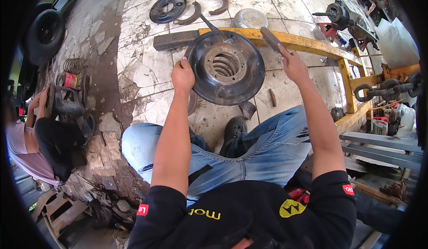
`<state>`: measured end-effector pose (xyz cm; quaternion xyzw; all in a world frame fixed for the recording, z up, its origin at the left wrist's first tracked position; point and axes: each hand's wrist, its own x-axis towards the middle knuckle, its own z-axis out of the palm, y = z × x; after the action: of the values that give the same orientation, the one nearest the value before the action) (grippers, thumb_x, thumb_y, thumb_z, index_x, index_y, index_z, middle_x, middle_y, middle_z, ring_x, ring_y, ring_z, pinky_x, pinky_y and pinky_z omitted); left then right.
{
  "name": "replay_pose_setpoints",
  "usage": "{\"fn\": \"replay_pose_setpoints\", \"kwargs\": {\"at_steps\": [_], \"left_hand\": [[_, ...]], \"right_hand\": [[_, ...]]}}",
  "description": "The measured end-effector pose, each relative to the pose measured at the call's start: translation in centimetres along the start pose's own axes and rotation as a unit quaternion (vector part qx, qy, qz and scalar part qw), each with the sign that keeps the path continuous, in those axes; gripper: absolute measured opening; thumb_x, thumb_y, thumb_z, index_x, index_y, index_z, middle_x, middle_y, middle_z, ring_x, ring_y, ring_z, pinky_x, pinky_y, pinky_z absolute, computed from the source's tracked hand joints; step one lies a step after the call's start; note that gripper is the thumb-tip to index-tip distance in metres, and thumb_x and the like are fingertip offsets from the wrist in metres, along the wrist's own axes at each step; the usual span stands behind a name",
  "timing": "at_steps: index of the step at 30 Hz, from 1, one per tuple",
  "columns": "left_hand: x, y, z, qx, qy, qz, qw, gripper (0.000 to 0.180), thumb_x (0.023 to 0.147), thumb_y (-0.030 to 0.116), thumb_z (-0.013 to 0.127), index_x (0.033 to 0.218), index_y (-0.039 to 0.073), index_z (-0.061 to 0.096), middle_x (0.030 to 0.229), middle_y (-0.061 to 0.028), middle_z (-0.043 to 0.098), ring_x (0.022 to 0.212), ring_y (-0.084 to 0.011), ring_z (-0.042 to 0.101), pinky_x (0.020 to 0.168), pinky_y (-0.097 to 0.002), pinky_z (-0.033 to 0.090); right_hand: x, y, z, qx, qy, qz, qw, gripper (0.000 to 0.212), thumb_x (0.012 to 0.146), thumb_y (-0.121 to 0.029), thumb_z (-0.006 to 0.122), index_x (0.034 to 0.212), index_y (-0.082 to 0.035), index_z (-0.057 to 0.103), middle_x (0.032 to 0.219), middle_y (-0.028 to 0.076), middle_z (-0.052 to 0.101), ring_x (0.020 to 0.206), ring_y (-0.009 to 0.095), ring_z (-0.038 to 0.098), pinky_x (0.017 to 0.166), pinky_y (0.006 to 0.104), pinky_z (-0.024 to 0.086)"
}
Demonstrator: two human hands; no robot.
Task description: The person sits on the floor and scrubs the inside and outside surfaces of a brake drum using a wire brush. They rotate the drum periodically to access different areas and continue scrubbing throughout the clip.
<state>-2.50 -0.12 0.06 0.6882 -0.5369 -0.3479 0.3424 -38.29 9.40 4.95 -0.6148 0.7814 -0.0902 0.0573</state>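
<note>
A round black brake backing plate with a bolt-hole ring at its centre is tilted up in front of me. My left hand is closed on its left edge, thumb on the face. Through the centre hole a coil spring shows beneath. To the right of the plate, my right hand is closed round the handle of what looks like a wire brush, its long head pointing up and left, apart from the plate's face. A dark curved metal piece lies below the plate's lower edge.
A yellow steel frame crosses behind the plate and runs down the right. Beyond it lie another backing plate, brake shoes and a round metal pan. A heavy chain hangs right. Another person sits at left near a tyre.
</note>
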Motion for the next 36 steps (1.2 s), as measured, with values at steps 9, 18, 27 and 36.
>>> {"fn": "replay_pose_setpoints", "kwargs": {"at_steps": [9, 18, 27, 36], "left_hand": [[0.1, -0.3, 0.2, -0.025, 0.007, 0.003, 1.0, 0.052, 0.097, 0.041, 0.04, 0.099, -0.004, 0.065, 0.098, -0.0294, 0.065, 0.095, -0.0459, 0.061, 0.085, -0.0471, 0.046], [-0.1, -0.1, 0.2, -0.034, 0.001, -0.002, 0.999, 0.051, 0.097, 0.04, 0.04, 0.101, -0.004, 0.065, 0.099, -0.0296, 0.065, 0.097, -0.0464, 0.06, 0.086, -0.0473, 0.046], [0.1, -0.3, 0.1, -0.017, -0.006, -0.002, 1.0, 0.05, 0.098, 0.04, 0.039, 0.102, -0.003, 0.065, 0.1, -0.0287, 0.065, 0.098, -0.0454, 0.06, 0.085, -0.0479, 0.045], [0.1, -1.2, 0.5, -0.041, 0.011, -0.008, 0.999, 0.052, 0.098, 0.04, 0.039, 0.101, -0.005, 0.064, 0.1, -0.0295, 0.065, 0.098, -0.0451, 0.06, 0.088, -0.0468, 0.045]], "right_hand": [[-1.7, -2.5, 3.1, 0.082, 0.051, -0.062, 0.993, 0.047, 0.098, -0.03, 0.047, 0.144, -0.038, 0.038, 0.09, 0.02, 0.057, 0.079, 0.038, 0.06, 0.072, 0.0466, 0.05], [-3.3, -3.3, 1.4, 0.013, 0.02, -0.096, 0.995, 0.048, 0.095, -0.024, 0.052, 0.141, -0.037, 0.044, 0.092, 0.018, 0.057, 0.08, 0.037, 0.06, 0.073, 0.0445, 0.05], [-3.4, -8.7, 0.5, -0.03, -0.031, -0.208, 0.977, 0.045, 0.096, -0.029, 0.051, 0.14, -0.038, 0.044, 0.094, 0.019, 0.058, 0.084, 0.035, 0.061, 0.076, 0.0471, 0.051], [-3.9, -12.6, 1.5, 0.106, 0.035, -0.225, 0.968, 0.047, 0.093, -0.025, 0.057, 0.136, -0.042, 0.049, 0.088, 0.013, 0.054, 0.073, 0.032, 0.059, 0.068, 0.0427, 0.05]]}}
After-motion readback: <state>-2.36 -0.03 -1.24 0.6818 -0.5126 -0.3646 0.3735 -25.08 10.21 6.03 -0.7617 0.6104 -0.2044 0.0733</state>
